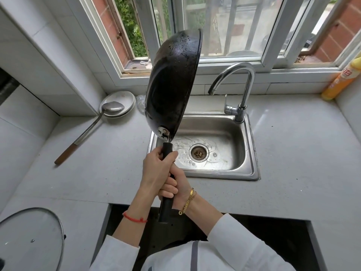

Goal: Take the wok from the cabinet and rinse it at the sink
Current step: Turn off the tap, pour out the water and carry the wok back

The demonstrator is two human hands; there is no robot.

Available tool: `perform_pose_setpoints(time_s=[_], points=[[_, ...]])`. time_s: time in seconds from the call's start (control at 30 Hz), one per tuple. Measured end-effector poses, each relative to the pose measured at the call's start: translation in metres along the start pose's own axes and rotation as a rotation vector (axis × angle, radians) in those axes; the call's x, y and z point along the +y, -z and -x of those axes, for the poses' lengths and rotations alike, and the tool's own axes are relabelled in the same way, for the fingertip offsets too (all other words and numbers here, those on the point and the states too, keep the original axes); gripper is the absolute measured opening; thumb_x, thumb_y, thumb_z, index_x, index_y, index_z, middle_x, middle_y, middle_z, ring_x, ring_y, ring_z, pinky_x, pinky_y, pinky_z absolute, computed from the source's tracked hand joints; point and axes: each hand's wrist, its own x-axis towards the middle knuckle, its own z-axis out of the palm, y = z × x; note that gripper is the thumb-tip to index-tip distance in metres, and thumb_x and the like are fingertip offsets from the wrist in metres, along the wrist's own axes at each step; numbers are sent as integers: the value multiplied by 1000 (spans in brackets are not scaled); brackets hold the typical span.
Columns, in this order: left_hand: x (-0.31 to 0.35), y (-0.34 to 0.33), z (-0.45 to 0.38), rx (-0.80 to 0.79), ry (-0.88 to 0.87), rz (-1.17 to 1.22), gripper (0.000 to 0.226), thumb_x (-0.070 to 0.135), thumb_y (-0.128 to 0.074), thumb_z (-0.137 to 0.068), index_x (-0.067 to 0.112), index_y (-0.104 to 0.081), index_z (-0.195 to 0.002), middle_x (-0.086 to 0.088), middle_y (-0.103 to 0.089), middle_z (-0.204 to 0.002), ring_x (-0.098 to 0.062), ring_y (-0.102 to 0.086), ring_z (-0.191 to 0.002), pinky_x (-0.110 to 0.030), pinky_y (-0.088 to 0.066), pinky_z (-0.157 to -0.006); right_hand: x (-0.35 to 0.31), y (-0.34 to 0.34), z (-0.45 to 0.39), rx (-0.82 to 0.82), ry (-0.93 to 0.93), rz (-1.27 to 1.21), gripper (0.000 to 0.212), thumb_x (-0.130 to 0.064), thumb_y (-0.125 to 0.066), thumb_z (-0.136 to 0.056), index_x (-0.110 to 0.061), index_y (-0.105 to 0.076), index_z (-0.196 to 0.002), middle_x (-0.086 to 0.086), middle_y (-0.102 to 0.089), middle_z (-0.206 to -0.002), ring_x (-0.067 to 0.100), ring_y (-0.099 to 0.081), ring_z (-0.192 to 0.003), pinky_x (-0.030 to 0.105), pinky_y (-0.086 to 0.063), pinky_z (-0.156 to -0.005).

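Note:
The black wok (172, 83) stands on edge above the left side of the steel sink (224, 171), its dark wet underside facing left and its rim to the right. Both my hands hold its long black handle (166, 204). My left hand (156, 169) grips the handle near the wok. Just below it, my right hand (175, 188) wraps the handle from the right. The chrome faucet (240, 89) curves over the back of the sink, and no water shows at its spout. Water drops lie around the drain (198, 153).
A metal ladle (91, 126) rests with its bowl in stacked white plates (123, 98) at the left of the sink. A glass lid (31, 241) sits at the lower left. A yellow bottle (341, 79) stands at the right. A dark opening (263, 227) gapes below the counter edge.

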Motion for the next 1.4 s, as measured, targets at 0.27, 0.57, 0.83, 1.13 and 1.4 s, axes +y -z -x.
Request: perform_pose_setpoints(time_s=[0.27,0.57,0.83,1.13,1.4], points=[[1,4,2,-1,-1,3,16,36,-67,-78,21,-64,-74,5,-63,-59,-7,-60,-55,-16,-47,-51,1,-3,0,13,7,35,53,-47,-47,-82,-21,-54,-37,-10,-35,-25,6,-35,-17,12,-25,-22],[4,4,4,8,10,14,16,35,-66,-80,19,-64,-76,-1,-64,-64,-17,-62,-63,-31,-53,-62,1,2,-2,-22,-7,39,51,-44,-55,-81,-20,-51,-36,-10,-40,-27,6,-38,-19,14,-29,-23],[2,4,4,11,18,20,18,39,-66,-77,21,-65,-77,0,-66,-64,-16,-65,-63,-28,-54,-60,2,3,-3,-23,-16,36,51,-43,-54,-82,-20,-52,-36,-10,-41,-27,6,-39,-19,13,-29,-23],[-1,4,5,9,31,37,18,41,-65,-75,23,-65,-78,6,-66,-62,-9,-64,-60,-22,-49,-57,4,5,-3,-33,-18,40,48,-43,-57,-80,-20,-54,-38,-9,-42,-28,5,-40,-20,13,-31,-24],[0,3,4,18,23,19,21,41,-64,-74,20,-64,-75,-3,-66,-66,-16,-62,-63,-32,-54,-62,4,7,-3,-42,-13,41,45,-43,-61,-78,-21,-55,-39,-10,-42,-29,5,-40,-21,14,-30,-24]])
